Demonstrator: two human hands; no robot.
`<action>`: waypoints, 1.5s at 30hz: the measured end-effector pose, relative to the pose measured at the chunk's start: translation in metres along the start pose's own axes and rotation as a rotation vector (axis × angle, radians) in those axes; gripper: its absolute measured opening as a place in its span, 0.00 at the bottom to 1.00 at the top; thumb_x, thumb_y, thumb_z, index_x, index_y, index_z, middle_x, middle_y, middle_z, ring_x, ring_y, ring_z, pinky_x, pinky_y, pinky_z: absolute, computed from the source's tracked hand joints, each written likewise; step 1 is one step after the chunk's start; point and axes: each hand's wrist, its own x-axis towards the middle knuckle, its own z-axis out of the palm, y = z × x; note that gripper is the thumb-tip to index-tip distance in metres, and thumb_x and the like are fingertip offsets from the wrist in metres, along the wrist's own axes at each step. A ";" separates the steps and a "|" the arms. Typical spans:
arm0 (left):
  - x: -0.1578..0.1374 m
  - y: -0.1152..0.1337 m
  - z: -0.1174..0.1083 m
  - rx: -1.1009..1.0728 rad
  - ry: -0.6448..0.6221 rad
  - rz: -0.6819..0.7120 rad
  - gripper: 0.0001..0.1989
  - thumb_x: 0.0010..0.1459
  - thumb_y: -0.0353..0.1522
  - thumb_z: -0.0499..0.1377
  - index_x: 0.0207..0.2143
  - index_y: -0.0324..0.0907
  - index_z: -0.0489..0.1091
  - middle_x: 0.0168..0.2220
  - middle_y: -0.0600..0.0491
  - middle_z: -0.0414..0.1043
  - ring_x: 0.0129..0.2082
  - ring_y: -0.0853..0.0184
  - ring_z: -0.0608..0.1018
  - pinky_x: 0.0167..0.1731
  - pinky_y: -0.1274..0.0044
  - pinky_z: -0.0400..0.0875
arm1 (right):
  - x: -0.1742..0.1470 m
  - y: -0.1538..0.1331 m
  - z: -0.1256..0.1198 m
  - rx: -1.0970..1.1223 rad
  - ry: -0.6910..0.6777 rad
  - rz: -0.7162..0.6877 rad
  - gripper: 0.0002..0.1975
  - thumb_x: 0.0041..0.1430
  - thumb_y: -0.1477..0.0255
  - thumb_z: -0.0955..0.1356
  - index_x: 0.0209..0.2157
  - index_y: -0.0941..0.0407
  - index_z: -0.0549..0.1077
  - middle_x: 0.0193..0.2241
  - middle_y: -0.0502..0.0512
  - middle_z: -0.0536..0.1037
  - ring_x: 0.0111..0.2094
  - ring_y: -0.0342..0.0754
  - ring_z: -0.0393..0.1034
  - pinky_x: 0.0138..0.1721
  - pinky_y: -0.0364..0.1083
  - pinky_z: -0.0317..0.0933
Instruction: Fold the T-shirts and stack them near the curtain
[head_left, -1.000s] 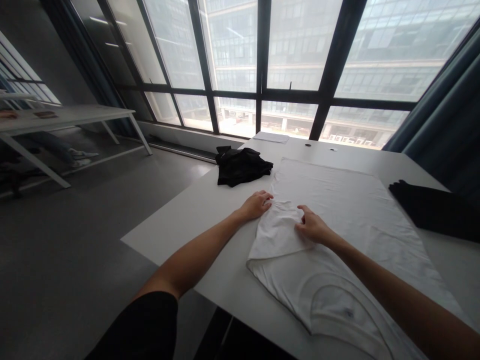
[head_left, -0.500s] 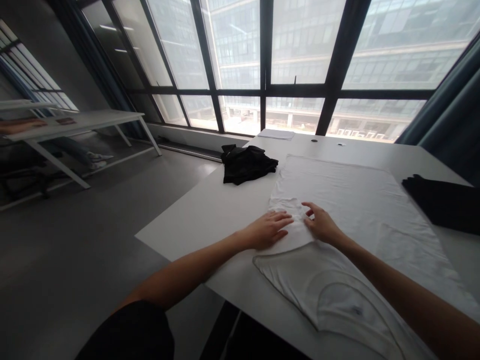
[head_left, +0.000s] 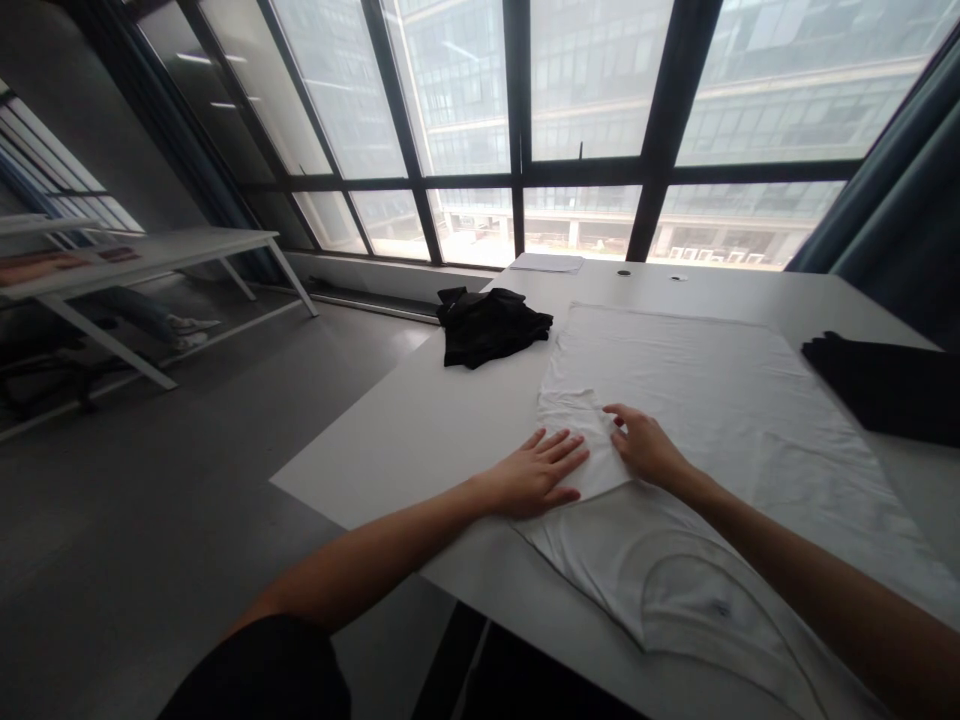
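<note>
Head view, first check: where does the white T-shirt (head_left: 690, 385) lie relative to you?

— It lies spread on the white table (head_left: 390, 440) in front of you; its neckline (head_left: 709, 600) is at your end; its body extends toward the window (head_left: 589, 90); small creases cross the cloth beside your hands.

— Second check: what is the state of your left hand (head_left: 536, 477)?

— It is palm down with its fingers spread apart; it rests on the white T-shirt near the left edge.

— Third check: what is the state of your right hand (head_left: 646, 448)?

— It is just beside your left hand, at the cloth, with its fingers curled; you cannot tell from this view whether they pinch the fabric; your right forearm passes above the white T-shirt.

— Final check: which items surround your work?

— A black garment (head_left: 491, 330) lies bunched beyond your left hand, near the far left corner of the shirt; a dark folded cloth (head_left: 889, 388) lies near the right edge; white sheets (head_left: 547, 263) lie at the far end of your table; well apart on your left stands a second table (head_left: 172, 245), with another person's legs (head_left: 146, 315) beneath it.
</note>
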 end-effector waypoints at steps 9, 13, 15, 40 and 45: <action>0.043 -0.048 -0.035 0.082 0.139 -0.244 0.26 0.74 0.38 0.43 0.69 0.37 0.58 0.71 0.43 0.55 0.71 0.59 0.57 0.69 0.63 0.50 | -0.018 -0.014 0.008 -0.280 0.093 -0.172 0.18 0.66 0.75 0.62 0.55 0.60 0.74 0.55 0.68 0.74 0.56 0.60 0.67 0.57 0.54 0.63; 0.058 -0.065 -0.019 0.145 0.091 -0.302 0.30 0.74 0.43 0.42 0.72 0.37 0.50 0.73 0.41 0.46 0.74 0.55 0.49 0.69 0.54 0.45 | -0.028 -0.021 0.026 -0.229 0.034 -0.277 0.24 0.69 0.72 0.60 0.63 0.64 0.66 0.65 0.67 0.66 0.66 0.58 0.58 0.66 0.56 0.53; 0.057 -0.070 -0.013 0.157 0.054 -0.317 0.32 0.74 0.45 0.42 0.72 0.37 0.48 0.74 0.40 0.43 0.74 0.54 0.46 0.68 0.52 0.43 | -0.031 -0.019 0.035 -0.232 -0.019 -0.269 0.27 0.70 0.70 0.59 0.67 0.65 0.62 0.68 0.68 0.61 0.70 0.59 0.52 0.68 0.59 0.48; 0.025 0.006 0.003 0.055 0.183 -0.130 0.32 0.73 0.40 0.46 0.73 0.35 0.44 0.74 0.40 0.42 0.74 0.59 0.44 0.71 0.61 0.47 | -0.033 -0.016 0.038 -0.210 -0.017 -0.261 0.28 0.70 0.73 0.55 0.68 0.66 0.60 0.69 0.66 0.59 0.71 0.55 0.49 0.70 0.58 0.44; 0.010 0.010 0.010 0.088 0.081 -0.110 0.33 0.74 0.44 0.44 0.73 0.37 0.43 0.74 0.40 0.43 0.74 0.59 0.44 0.71 0.60 0.45 | -0.034 -0.013 0.041 -0.219 -0.002 -0.268 0.27 0.70 0.74 0.55 0.67 0.66 0.62 0.69 0.66 0.59 0.71 0.56 0.49 0.70 0.58 0.43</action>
